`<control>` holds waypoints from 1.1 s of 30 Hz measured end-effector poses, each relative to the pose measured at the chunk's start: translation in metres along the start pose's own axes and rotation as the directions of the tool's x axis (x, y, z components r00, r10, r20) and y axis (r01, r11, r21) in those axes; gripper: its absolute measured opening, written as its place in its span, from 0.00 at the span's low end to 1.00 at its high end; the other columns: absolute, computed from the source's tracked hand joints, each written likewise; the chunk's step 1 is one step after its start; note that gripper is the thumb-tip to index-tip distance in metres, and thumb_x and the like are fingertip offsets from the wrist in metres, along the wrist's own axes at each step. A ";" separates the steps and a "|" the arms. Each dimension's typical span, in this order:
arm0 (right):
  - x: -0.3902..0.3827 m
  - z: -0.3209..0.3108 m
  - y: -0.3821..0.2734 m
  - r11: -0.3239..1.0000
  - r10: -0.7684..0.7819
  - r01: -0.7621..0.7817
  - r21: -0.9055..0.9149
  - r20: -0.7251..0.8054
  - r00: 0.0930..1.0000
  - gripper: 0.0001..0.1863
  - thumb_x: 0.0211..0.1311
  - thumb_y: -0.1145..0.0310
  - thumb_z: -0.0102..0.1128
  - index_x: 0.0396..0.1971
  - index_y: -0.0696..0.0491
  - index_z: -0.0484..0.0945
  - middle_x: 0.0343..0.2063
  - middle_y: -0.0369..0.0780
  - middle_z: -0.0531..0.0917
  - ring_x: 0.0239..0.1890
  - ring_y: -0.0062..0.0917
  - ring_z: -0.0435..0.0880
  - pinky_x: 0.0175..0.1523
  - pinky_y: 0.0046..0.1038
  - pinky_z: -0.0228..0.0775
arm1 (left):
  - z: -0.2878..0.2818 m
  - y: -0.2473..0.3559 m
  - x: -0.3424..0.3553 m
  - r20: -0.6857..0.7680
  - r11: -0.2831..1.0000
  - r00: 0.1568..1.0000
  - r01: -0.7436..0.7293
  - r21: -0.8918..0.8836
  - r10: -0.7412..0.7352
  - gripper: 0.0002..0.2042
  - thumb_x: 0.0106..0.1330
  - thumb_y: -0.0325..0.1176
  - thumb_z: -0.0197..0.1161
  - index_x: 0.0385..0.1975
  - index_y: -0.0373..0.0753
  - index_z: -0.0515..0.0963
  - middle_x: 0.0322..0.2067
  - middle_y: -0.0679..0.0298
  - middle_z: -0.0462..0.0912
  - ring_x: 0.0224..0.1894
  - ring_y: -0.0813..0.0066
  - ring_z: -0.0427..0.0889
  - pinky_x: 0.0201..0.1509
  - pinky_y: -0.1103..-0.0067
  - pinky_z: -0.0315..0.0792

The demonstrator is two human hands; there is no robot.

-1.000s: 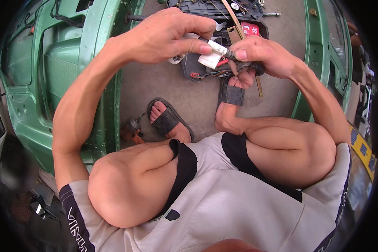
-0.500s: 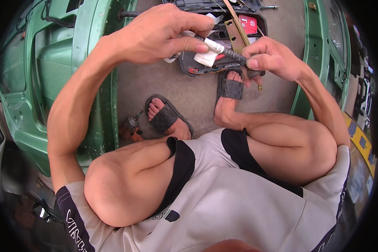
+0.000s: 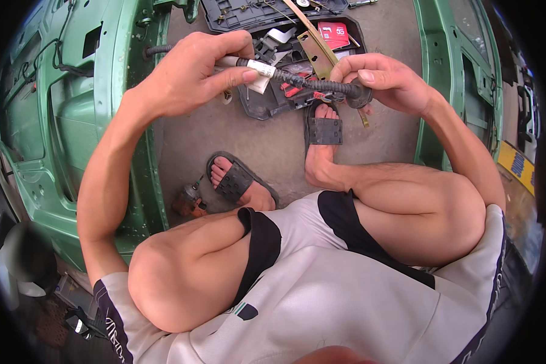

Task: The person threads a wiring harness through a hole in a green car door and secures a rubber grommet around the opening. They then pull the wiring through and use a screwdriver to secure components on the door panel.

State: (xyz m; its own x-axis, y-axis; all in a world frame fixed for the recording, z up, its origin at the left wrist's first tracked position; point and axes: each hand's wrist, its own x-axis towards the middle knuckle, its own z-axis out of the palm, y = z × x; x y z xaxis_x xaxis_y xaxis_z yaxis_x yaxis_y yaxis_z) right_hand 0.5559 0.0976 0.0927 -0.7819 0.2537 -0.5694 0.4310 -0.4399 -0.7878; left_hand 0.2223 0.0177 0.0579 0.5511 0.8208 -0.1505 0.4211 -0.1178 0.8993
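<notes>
A black wrapped wiring harness (image 3: 312, 82) runs from the green vehicle door (image 3: 142, 91) on the left across to my right hand. My left hand (image 3: 191, 76) is closed around it, thumb and forefinger beside a white label tag (image 3: 259, 80) that hangs from the harness. At the far end a dark rubber grommet (image 3: 363, 96) sits against the fingers of my right hand (image 3: 391, 82), which curl around it with the thumb on top. Part of the grommet and the harness end behind those fingers is hidden.
Below my hands lies a black tool case (image 3: 258, 109) with loose tools, a red card box (image 3: 333, 35) and a long brass-coloured metal bracket (image 3: 315, 54). An orange power tool (image 3: 190, 200) rests by my left foot. Another green door (image 3: 440, 79) stands at right.
The view has shifted a little. My right hand's fingers have moved from pinching the harness to its grommet end, and more of the harness shows between my hands.
</notes>
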 end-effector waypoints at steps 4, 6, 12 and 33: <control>-0.008 -0.015 0.014 0.990 -0.081 0.069 0.121 0.098 0.992 0.21 0.66 0.54 0.66 0.49 0.55 0.77 0.36 0.35 0.84 0.36 0.19 0.81 0.41 0.23 0.70 | 0.000 0.008 0.001 -0.051 0.997 0.998 -0.032 0.076 0.036 0.09 0.72 0.28 0.64 0.39 0.31 0.72 0.26 0.60 0.79 0.28 0.77 0.76 0.33 0.76 0.73; -0.011 -0.018 0.014 0.985 -0.105 0.087 0.151 0.117 0.988 0.19 0.65 0.58 0.69 0.47 0.54 0.76 0.37 0.35 0.84 0.38 0.20 0.82 0.42 0.24 0.70 | -0.002 0.012 0.002 -0.053 0.992 0.999 -0.007 0.123 0.014 0.09 0.72 0.29 0.64 0.40 0.31 0.72 0.26 0.59 0.78 0.27 0.73 0.75 0.32 0.75 0.72; -0.013 -0.014 0.011 0.992 -0.110 0.115 0.048 -0.094 0.989 0.14 0.65 0.66 0.70 0.44 0.53 0.76 0.35 0.35 0.86 0.37 0.17 0.83 0.43 0.22 0.72 | 0.002 0.019 0.011 -0.042 0.929 0.981 -0.168 0.329 0.192 0.10 0.71 0.31 0.65 0.42 0.31 0.76 0.28 0.52 0.80 0.29 0.56 0.78 0.37 0.68 0.72; 0.010 0.018 -0.015 0.857 -0.440 0.265 -0.442 -0.361 0.822 0.12 0.68 0.77 0.64 0.49 0.61 0.77 0.40 0.37 0.84 0.41 0.18 0.83 0.52 0.24 0.78 | 0.015 0.016 0.028 -0.045 0.998 0.999 0.011 0.067 -0.008 0.15 0.79 0.39 0.56 0.46 0.30 0.75 0.26 0.59 0.76 0.31 0.73 0.72 0.38 0.72 0.70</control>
State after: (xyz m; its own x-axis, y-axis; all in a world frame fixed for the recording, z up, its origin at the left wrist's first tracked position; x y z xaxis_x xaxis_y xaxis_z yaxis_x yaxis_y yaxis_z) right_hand 0.5331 0.0909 0.1029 -0.6698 0.7133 -0.2061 0.3616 0.0710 -0.9296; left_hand 0.2550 0.0303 0.0616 0.5152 0.8458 -0.1389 0.4740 -0.1462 0.8683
